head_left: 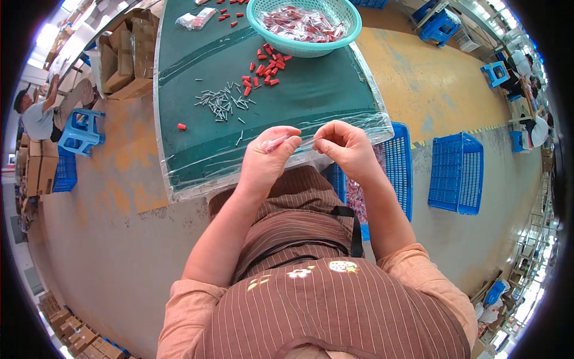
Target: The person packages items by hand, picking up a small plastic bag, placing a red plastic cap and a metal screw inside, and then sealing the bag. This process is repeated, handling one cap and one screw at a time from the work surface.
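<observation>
Over the table's near edge, my left hand is closed on a small clear plastic bag with something pinkish showing through it. My right hand faces it with thumb and forefinger pinched together. A thin clear edge seems to reach its fingertips, but what they hold is too small to make out. Beyond my hands on the green tabletop lie a loose pile of grey screws and a scatter of small red plastic plugs. One red plug lies apart at the left.
A turquoise plastic basket of bagged red parts stands at the table's far right. Blue crates sit on the floor at my right. Cardboard boxes and a blue stool are at left, near another person.
</observation>
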The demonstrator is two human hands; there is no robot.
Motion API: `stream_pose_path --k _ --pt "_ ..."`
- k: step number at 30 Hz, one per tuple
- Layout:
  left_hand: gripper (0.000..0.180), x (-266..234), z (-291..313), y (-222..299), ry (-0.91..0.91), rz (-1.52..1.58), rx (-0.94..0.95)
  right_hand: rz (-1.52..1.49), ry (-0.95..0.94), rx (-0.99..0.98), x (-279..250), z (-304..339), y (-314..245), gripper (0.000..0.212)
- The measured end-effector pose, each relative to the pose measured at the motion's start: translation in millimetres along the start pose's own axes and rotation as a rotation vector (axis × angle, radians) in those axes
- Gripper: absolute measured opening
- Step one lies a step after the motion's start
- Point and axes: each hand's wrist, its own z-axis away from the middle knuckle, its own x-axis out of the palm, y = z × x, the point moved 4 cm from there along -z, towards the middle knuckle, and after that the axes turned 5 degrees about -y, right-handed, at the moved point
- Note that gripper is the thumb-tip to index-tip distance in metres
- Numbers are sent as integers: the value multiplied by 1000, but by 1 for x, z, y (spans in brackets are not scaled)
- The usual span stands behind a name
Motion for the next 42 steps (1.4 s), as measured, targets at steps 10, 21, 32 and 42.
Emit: stream_pose_path --k 10,21,32,42 --pt "11 15 -5 31 -133 -528 195 379 -24 29 -6 2 -33 13" --pt "11 -6 -11 -6 14 -281 -131 378 88 -116 2 0 -20 11" --pt "12 2 -8 -14 -4 -411 324 551 135 -161 17 8 -11 16" --pt "13 -6 10 -3 67 -682 334 421 13 -94 28 1 1 17"
